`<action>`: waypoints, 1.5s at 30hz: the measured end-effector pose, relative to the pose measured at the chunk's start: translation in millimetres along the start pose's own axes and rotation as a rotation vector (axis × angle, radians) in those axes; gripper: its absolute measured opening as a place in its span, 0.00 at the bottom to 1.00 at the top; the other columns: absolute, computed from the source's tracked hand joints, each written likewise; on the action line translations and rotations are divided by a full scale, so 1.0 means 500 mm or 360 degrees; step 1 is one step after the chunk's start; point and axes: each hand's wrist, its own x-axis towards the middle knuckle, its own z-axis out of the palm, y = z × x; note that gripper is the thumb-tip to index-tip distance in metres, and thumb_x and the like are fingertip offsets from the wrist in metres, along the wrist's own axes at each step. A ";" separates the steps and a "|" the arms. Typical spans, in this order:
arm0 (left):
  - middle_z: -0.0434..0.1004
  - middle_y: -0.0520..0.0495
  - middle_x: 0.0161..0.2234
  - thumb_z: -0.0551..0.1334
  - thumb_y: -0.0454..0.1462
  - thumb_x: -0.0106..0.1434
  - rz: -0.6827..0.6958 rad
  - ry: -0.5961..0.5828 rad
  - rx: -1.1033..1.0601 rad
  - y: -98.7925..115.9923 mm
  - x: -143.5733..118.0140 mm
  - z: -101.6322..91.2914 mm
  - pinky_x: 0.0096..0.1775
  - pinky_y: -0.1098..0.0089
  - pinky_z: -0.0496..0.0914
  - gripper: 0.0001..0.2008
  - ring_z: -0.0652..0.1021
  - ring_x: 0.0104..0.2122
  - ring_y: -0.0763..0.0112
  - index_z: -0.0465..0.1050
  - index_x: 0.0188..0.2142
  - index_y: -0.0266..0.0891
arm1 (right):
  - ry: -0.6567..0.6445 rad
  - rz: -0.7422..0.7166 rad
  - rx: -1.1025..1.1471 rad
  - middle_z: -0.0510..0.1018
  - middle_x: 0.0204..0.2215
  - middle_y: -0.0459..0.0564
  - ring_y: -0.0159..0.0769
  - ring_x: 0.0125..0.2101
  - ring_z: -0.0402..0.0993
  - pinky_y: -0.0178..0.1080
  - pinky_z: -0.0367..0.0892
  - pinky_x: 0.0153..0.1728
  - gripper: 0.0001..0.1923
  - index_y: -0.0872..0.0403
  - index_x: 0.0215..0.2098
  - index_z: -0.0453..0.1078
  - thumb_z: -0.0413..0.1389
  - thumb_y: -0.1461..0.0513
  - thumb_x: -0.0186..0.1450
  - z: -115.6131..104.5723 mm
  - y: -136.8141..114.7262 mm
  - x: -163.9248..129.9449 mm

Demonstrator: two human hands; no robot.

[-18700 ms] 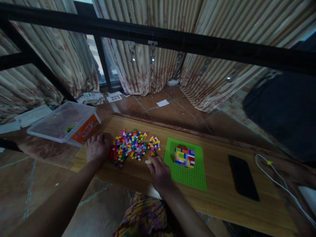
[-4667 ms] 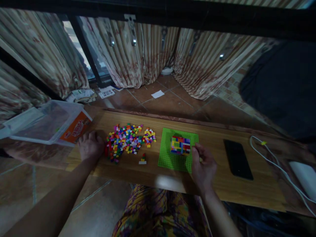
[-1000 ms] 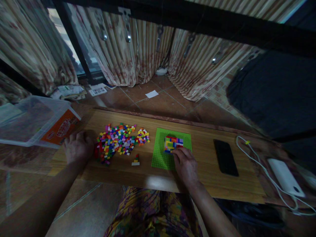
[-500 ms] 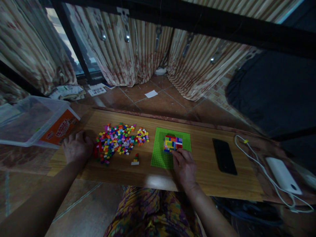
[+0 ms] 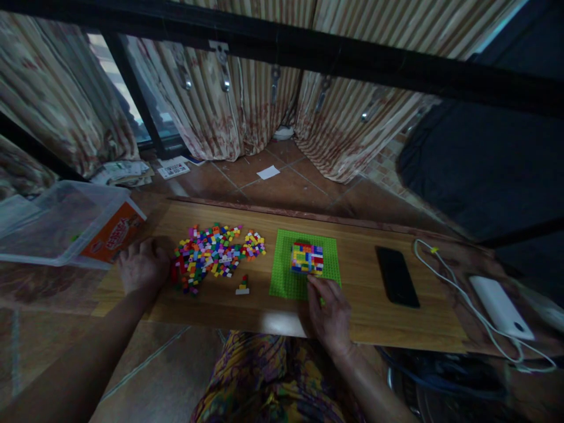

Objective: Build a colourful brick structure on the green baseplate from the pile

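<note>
Bricks form a block [image 5: 307, 258] on the green plate [image 5: 286, 282]; many loose bricks [image 5: 211, 258] remain, right hand [image 5: 328, 308] curled beside it, left hand [image 5: 140, 271] flat, fingers together.

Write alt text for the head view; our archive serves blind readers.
A person's right hand rests at the near edge of a green studded baseplate bearing a multicoloured brick block, on a wooden board. The left hand lies flat beside a pile of loose coloured small bricks.
</note>
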 end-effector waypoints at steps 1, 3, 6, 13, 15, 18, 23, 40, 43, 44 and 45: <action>0.71 0.32 0.51 0.47 0.41 0.64 0.0002 0.0004 -0.0002 0.000 0.000 0.000 0.51 0.53 0.63 0.24 0.69 0.49 0.49 0.68 0.53 0.31 | -0.0050 0.0012 0.0076 0.76 0.36 0.51 0.37 0.37 0.72 0.40 0.71 0.39 0.12 0.52 0.46 0.73 0.50 0.64 0.69 -0.001 -0.015 -0.013; 0.70 0.31 0.51 0.47 0.41 0.63 -0.0015 -0.0005 -0.0010 0.001 0.000 0.000 0.51 0.53 0.63 0.24 0.69 0.49 0.48 0.68 0.53 0.31 | -0.0172 0.0008 0.0210 0.76 0.35 0.51 0.36 0.36 0.73 0.39 0.71 0.38 0.10 0.52 0.43 0.73 0.50 0.65 0.68 0.002 -0.046 -0.043; 0.69 0.31 0.52 0.47 0.41 0.63 -0.0039 -0.0035 -0.0034 0.003 0.000 -0.004 0.51 0.52 0.63 0.24 0.69 0.50 0.48 0.68 0.54 0.32 | -0.0360 -0.0042 0.0361 0.76 0.34 0.50 0.36 0.35 0.73 0.38 0.70 0.36 0.10 0.52 0.41 0.72 0.50 0.66 0.68 0.022 -0.083 -0.083; 0.69 0.31 0.52 0.48 0.40 0.64 -0.0033 -0.0037 -0.0035 0.004 0.000 -0.007 0.52 0.51 0.63 0.24 0.69 0.50 0.47 0.67 0.54 0.31 | -0.0457 -0.0085 0.0491 0.76 0.33 0.50 0.36 0.34 0.72 0.38 0.69 0.36 0.10 0.52 0.40 0.72 0.49 0.67 0.67 0.052 -0.105 -0.091; 0.69 0.31 0.52 0.48 0.40 0.64 -0.0009 0.0001 -0.0038 0.002 -0.001 -0.003 0.51 0.51 0.63 0.23 0.69 0.50 0.48 0.68 0.54 0.31 | -0.0456 -0.0045 0.0485 0.76 0.32 0.49 0.36 0.34 0.72 0.37 0.69 0.35 0.10 0.52 0.39 0.72 0.50 0.67 0.67 0.050 -0.101 -0.076; 0.70 0.32 0.50 0.49 0.40 0.64 0.0001 0.0042 -0.0055 0.000 -0.004 0.002 0.50 0.53 0.64 0.22 0.69 0.50 0.48 0.68 0.53 0.32 | -0.0485 0.0005 0.0461 0.76 0.32 0.49 0.35 0.34 0.73 0.36 0.69 0.36 0.10 0.52 0.39 0.73 0.50 0.66 0.68 0.052 -0.099 -0.056; 0.70 0.34 0.50 0.49 0.40 0.63 -0.0022 0.0032 -0.0099 0.002 -0.008 0.000 0.52 0.54 0.62 0.22 0.69 0.50 0.50 0.69 0.53 0.34 | -0.0515 0.0002 0.0449 0.76 0.34 0.50 0.36 0.35 0.73 0.37 0.69 0.37 0.10 0.51 0.39 0.72 0.48 0.64 0.68 0.079 -0.115 -0.038; 0.70 0.37 0.52 0.49 0.39 0.64 -0.0014 0.0084 -0.0148 0.000 -0.011 0.008 0.52 0.56 0.61 0.21 0.68 0.50 0.52 0.69 0.52 0.35 | -0.0662 -0.0009 0.0293 0.75 0.36 0.49 0.38 0.38 0.72 0.39 0.68 0.40 0.10 0.52 0.41 0.72 0.48 0.63 0.69 0.127 -0.146 -0.005; 0.70 0.37 0.52 0.49 0.39 0.64 -0.0040 0.0066 -0.0166 0.000 -0.011 0.007 0.53 0.56 0.60 0.21 0.68 0.51 0.51 0.69 0.52 0.35 | -0.0637 -0.0059 0.0297 0.75 0.36 0.50 0.37 0.38 0.72 0.39 0.68 0.40 0.11 0.51 0.41 0.72 0.47 0.64 0.69 0.131 -0.144 -0.001; 0.70 0.37 0.52 0.49 0.39 0.64 -0.0047 0.0061 -0.0174 0.001 -0.011 0.007 0.53 0.56 0.60 0.21 0.68 0.51 0.51 0.69 0.52 0.35 | -0.0628 -0.0083 0.0295 0.75 0.36 0.50 0.38 0.39 0.72 0.39 0.68 0.40 0.12 0.51 0.42 0.72 0.47 0.64 0.69 0.133 -0.143 0.001; 0.70 0.37 0.53 0.49 0.39 0.64 -0.0050 0.0056 -0.0182 0.001 -0.010 0.006 0.53 0.56 0.60 0.21 0.68 0.51 0.51 0.69 0.53 0.35 | -0.0617 -0.0111 0.0293 0.75 0.37 0.51 0.38 0.39 0.72 0.39 0.68 0.40 0.12 0.51 0.42 0.72 0.46 0.64 0.69 0.137 -0.142 0.004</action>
